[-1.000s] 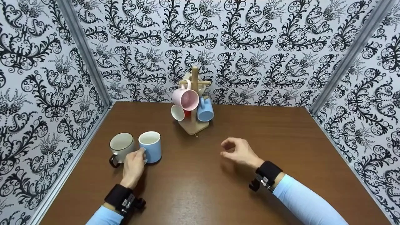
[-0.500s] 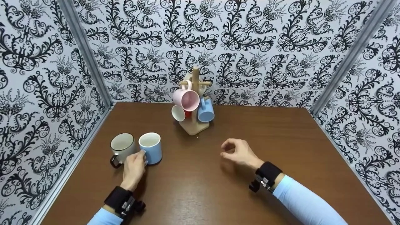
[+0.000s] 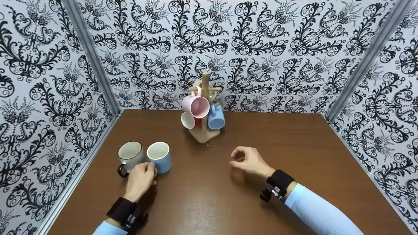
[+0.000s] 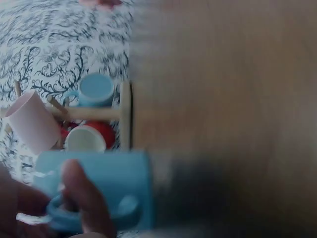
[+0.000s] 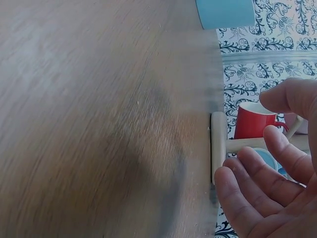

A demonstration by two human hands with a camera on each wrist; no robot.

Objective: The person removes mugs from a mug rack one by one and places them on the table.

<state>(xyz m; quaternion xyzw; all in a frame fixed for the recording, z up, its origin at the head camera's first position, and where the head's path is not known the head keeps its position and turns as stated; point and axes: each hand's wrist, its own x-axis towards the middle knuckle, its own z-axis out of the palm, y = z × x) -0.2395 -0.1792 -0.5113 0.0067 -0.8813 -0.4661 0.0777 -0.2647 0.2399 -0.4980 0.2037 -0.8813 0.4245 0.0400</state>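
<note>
- Blue mug stands upright on the left part of the brown wooden tabletop, on the near side; a pale blue sleeve and a black wristband lead to the left hand, which pinches the mug's handle, fingers bent around it
- On the other side, the right hand hovers above the wood well apart from every mug, its fingers loosely bent, a gap showing between thumb and fingertips in the right wrist view
- Just left of the blue mug and partly behind the left hand, a pale grey mug sits upright, with a dark rim and a black handle; whether the two mugs touch, I cannot tell
- Farther back, near the middle, a wooden mug stand carries a pink mug high on the left, mouth toward the front, a red mug with a white inside below it, and a hanging blue mug at lower right
- Behind everything, a white wall with black scrollwork rises between grey metal posts
</note>
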